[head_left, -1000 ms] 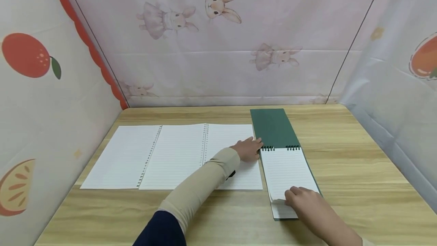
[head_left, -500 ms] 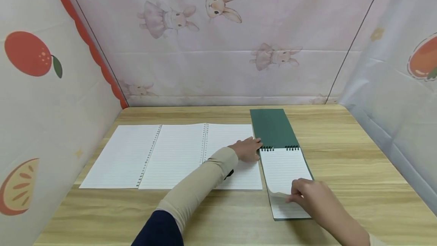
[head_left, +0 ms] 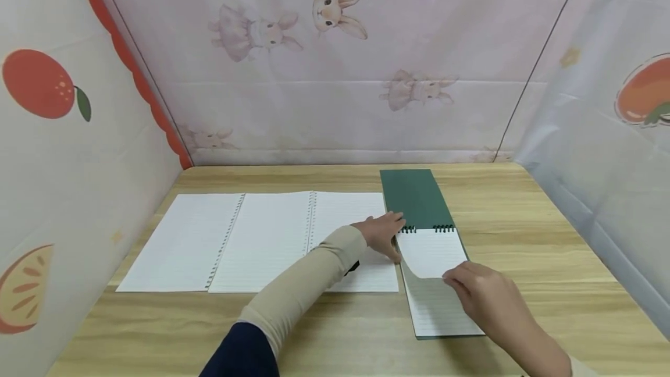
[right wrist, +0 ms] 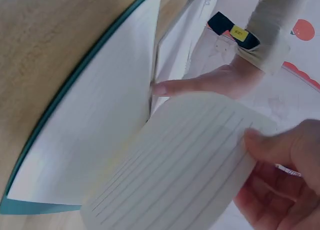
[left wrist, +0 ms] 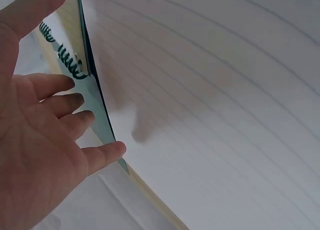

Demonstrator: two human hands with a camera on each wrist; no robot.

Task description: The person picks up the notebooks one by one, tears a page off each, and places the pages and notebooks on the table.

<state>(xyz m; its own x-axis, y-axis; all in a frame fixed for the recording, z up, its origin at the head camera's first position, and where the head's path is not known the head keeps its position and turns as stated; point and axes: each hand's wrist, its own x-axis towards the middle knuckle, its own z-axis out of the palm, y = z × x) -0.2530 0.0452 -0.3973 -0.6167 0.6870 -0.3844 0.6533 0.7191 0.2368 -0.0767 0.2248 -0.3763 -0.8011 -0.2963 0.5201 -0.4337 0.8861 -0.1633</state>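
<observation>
A top-bound spiral notepad with a dark green cover (head_left: 416,198) lies open lengthwise on the table, its cover flipped back behind the rings (head_left: 445,228). My right hand (head_left: 487,292) pinches the lower edge of a lined page (head_left: 430,253), which curves up off the sheets below. In the right wrist view, thumb and fingers grip this page (right wrist: 175,160) near its corner. My left hand (head_left: 380,234) is at the pad's left edge beside the rings, fingers extended and thumb spread. The left wrist view shows these fingers (left wrist: 70,115) loosely straight along the pad's side.
Left of the pad, white lined spiral notebook pages (head_left: 277,237) lie spread flat, with the left forearm crossing over them. A wood-grain table (head_left: 528,249) carries everything. Printed cloth walls (head_left: 335,115) stand at the back and both sides.
My right hand has moved up and away from the pad's bottom edge, lifting the page higher and uncovering more of the sheet below. The left hand stays by the rings, its thumb now spread lower.
</observation>
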